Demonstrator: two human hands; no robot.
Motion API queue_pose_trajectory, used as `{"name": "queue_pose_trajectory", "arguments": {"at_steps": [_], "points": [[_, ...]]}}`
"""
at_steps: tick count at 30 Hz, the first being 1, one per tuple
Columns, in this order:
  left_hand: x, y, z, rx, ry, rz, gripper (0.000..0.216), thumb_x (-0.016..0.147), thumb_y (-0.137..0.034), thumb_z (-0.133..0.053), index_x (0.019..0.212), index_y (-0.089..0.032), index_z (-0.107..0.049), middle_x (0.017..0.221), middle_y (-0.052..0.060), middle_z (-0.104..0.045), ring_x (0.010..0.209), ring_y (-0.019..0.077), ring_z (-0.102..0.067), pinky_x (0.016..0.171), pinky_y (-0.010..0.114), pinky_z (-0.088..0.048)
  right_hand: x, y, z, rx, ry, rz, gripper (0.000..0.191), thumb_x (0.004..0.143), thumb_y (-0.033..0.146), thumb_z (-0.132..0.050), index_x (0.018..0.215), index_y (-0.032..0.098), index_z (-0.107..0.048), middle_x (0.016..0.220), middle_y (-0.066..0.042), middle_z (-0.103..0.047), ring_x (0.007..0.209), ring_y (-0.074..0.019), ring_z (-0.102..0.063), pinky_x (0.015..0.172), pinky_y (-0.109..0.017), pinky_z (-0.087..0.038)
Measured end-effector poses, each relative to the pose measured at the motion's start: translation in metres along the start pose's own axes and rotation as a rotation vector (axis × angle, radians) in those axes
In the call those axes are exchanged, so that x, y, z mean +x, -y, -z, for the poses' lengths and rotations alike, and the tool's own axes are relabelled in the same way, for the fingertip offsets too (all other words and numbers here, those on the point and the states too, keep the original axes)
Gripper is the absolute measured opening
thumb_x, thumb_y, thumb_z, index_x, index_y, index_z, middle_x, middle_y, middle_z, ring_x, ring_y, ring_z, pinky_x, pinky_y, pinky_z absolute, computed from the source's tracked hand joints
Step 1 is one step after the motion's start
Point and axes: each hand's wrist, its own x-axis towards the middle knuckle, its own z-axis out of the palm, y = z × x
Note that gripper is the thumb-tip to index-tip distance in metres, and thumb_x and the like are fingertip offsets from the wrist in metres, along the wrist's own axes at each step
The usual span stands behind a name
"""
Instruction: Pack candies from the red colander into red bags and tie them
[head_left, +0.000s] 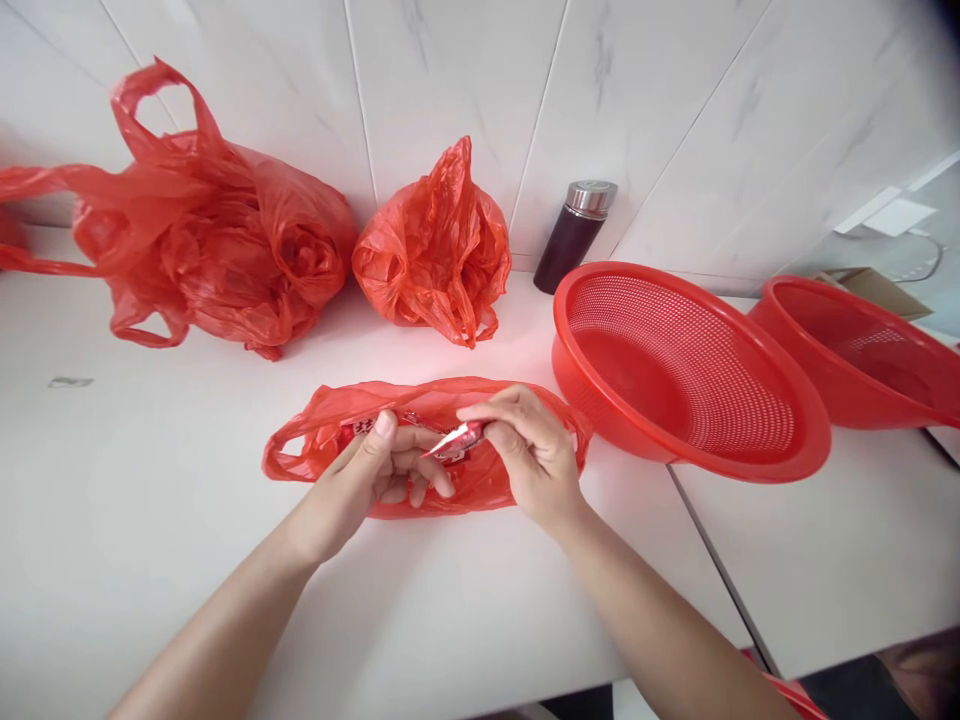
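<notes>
A flat red plastic bag [330, 415] lies on the white counter [150, 520] in front of me. Over it, both hands pinch a small shiny red and silver wrapped packet [456, 440]. My left hand [379, 475] has its fingers curled around the packet's left end. The packet's right end sits between the fingertips of my right hand [525, 450]. Part of the packet is hidden by my fingers.
Two bulging red plastic bags stand against the tiled wall, a large one [210, 230] at the left and a smaller one [435, 240] in the middle. A dark flask with a steel cap [574, 235] stands behind a red perforated basket [682, 370]. Another red basin [862, 350] sits farther right.
</notes>
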Motion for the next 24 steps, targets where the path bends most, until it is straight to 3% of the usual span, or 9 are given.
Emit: {"name": "queue_pose_trajectory", "arguments": {"at_steps": [3,5,8,11,13,15,24], "points": [[0.001,-0.002,0.002,-0.101,0.066,0.114,0.045,0.085,-0.063,-0.055,0.086,-0.019,-0.068,0.074,0.006,-0.067,0.059,0.0134,-0.052,0.057,0.026,-0.044,-0.002,0.000,0.003,-0.068,0.084,0.189,0.023,0.098,0.030,-0.052,0.111,0.031,-0.070,0.090,-0.002,-0.068,0.078,-0.0162,-0.061,0.073,-0.033,-0.052],[0.003,-0.004,0.002,-0.147,-0.002,0.070,0.030,0.078,-0.048,-0.072,0.077,-0.019,-0.065,0.070,0.001,-0.061,0.057,0.0097,-0.048,0.052,0.021,-0.039,-0.002,0.000,0.003,-0.054,0.129,0.190,0.026,0.099,0.030,-0.050,0.120,0.030,-0.065,0.097,-0.003,-0.069,0.081,-0.0166,-0.062,0.077,-0.033,-0.052],[0.005,-0.005,0.001,-0.145,-0.216,-0.059,0.027,0.076,-0.042,-0.077,0.077,-0.019,-0.062,0.066,-0.003,-0.057,0.055,0.0075,-0.045,0.049,0.019,-0.035,-0.003,-0.001,-0.001,0.055,0.072,-0.041,0.033,0.102,0.043,-0.040,0.126,0.028,-0.056,0.090,-0.002,-0.065,0.073,-0.0154,-0.058,0.070,-0.031,-0.050],[0.005,-0.003,-0.002,-0.022,-0.325,-0.124,0.024,0.079,-0.039,-0.076,0.079,-0.019,-0.061,0.064,-0.005,-0.057,0.054,0.0064,-0.045,0.050,0.019,-0.037,-0.003,-0.003,-0.006,0.142,0.022,-0.282,0.036,0.100,0.053,-0.036,0.098,0.023,-0.056,0.072,0.001,-0.053,0.060,-0.0127,-0.049,0.054,-0.026,-0.040],[0.004,-0.002,-0.004,0.013,-0.297,-0.132,0.023,0.080,-0.038,-0.074,0.078,-0.019,-0.061,0.063,-0.005,-0.057,0.052,0.0062,-0.045,0.050,0.019,-0.037,-0.003,-0.004,-0.008,0.165,0.053,-0.361,0.040,0.097,0.055,-0.043,0.076,0.021,-0.049,0.065,0.003,-0.045,0.057,-0.0114,-0.044,0.052,-0.026,-0.036],[0.004,-0.002,-0.006,0.001,-0.253,-0.129,0.023,0.082,-0.038,-0.073,0.079,-0.019,-0.061,0.063,-0.005,-0.059,0.053,0.0067,-0.046,0.050,0.019,-0.037,-0.002,-0.004,-0.010,0.184,0.081,-0.399,0.045,0.094,0.055,-0.049,0.066,0.021,-0.041,0.061,0.004,-0.039,0.056,-0.0106,-0.040,0.052,-0.025,-0.034],[0.006,0.002,-0.004,-0.022,-0.076,-0.065,0.020,0.086,-0.038,-0.068,0.085,-0.019,-0.063,0.072,-0.001,-0.064,0.061,0.0100,-0.051,0.056,0.022,-0.040,-0.001,-0.002,-0.008,0.130,0.093,-0.340,0.045,0.097,0.051,-0.045,0.065,0.021,-0.037,0.060,0.004,-0.037,0.056,-0.0108,-0.037,0.053,-0.026,-0.032]]}}
